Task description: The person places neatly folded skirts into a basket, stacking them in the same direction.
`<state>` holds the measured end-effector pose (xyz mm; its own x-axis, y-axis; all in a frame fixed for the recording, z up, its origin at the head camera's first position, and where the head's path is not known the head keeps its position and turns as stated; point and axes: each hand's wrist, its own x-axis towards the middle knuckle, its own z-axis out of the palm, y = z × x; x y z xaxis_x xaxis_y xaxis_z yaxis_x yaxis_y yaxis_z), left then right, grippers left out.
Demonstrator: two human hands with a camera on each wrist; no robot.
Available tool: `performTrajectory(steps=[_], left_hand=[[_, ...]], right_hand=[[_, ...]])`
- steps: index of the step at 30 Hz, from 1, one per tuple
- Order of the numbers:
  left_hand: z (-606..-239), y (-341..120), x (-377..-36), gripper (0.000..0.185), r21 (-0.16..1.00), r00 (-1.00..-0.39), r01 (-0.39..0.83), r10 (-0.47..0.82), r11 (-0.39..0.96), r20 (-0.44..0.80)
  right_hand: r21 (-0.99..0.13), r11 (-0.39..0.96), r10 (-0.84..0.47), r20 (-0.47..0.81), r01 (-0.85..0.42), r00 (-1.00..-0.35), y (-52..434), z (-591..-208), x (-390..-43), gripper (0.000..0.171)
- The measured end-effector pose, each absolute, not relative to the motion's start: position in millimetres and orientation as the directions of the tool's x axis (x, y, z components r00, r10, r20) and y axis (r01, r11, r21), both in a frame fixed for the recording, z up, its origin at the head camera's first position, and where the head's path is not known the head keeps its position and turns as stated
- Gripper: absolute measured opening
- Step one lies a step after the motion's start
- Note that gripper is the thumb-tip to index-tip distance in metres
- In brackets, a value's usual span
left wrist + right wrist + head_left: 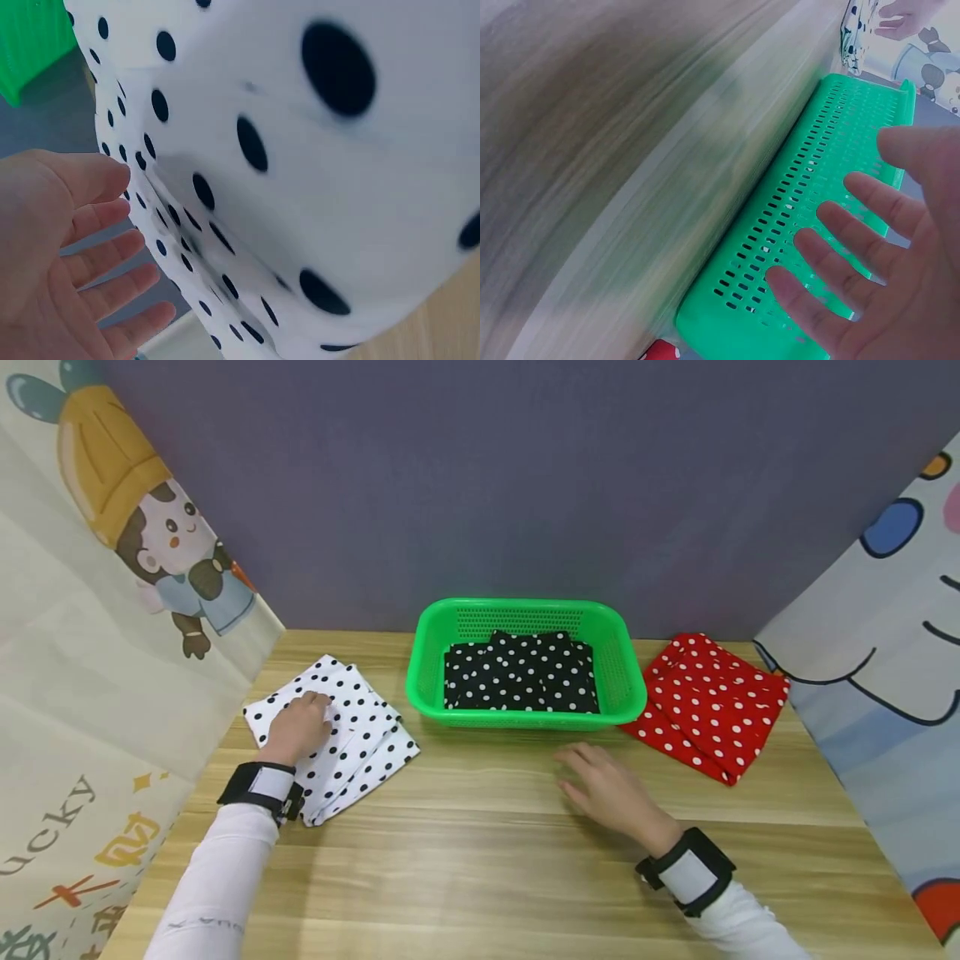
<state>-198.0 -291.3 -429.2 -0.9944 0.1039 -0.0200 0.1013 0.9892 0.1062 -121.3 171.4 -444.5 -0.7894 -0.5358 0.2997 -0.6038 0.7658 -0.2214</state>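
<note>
Purple-grey backing closed off the far side of a wooden tabletop (pixel 480 877), with printed cartoon sheets hanging along its left and right edges. Near the left edge, a folded white cloth with black dots (pixel 352 735) lay flat on the wood, and the person's left hand (pixel 300 727) rested on top of it; the head view showed the hand palm-down on the fabric, while the left wrist view showed its fingers (pixel 112 255) straight and slightly spread beside the cloth's stacked folds, gripping nothing. At the middle of the far edge stood a green plastic basket (pixel 525 610) with a perforated wall, and inside it lay a folded black cloth with white dots (pixel 521 677). The right hand (pixel 611 793) was over the bare wood just in front of the basket's near rim, not touching it, its fingers (pixel 840 255) straight and spread, holding nothing. Whether the palm touched the tabletop could not be told. Toward the far right corner, touching or just beside the basket's right side, lay a folded red cloth with white dots (pixel 708 702). Both wrists wore black straps over white sleeves.
</note>
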Motion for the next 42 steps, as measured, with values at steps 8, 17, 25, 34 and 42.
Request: performTrajectory(steps=[8, 17, 25, 34, 42], left_hand=[[-430.5, -305.3, -207.1, 0.042, 0.112, -0.993, 0.058, 0.069, 0.992, -0.094], [-439.8, -312.9, -204.7, 0.045, 0.148, -0.981, 0.070, 0.095, 0.986, -0.171], [-443.1, -311.6, -194.5, 0.046, 0.140, -0.986, 0.093, 0.111, 0.986, -0.126], [-451.0, -305.0, -175.7, 0.044, 0.133, -0.990, 0.131, 0.137, 0.982, -0.038], [-453.1, -283.8, -156.0, 0.044, 0.080, -0.990, 0.141, 0.142, 0.987, -0.013]], right_hand=[[-0.207, 0.757, -0.552, 0.304, -0.620, -0.776, 165.4, -447.8, -121.1, 0.040], [-0.233, 0.715, -0.580, 0.328, -0.659, -0.746, 145.4, -452.2, -116.6, 0.042], [-0.236, 0.711, -0.582, 0.331, -0.662, -0.743, 138.2, -459.4, -114.1, 0.044], [-0.270, 0.727, -0.562, 0.293, -0.631, -0.773, 133.7, -457.9, -111.2, 0.044], [-0.279, 0.728, -0.565, 0.275, -0.627, -0.778, 128.6, -455.5, -111.3, 0.043]])
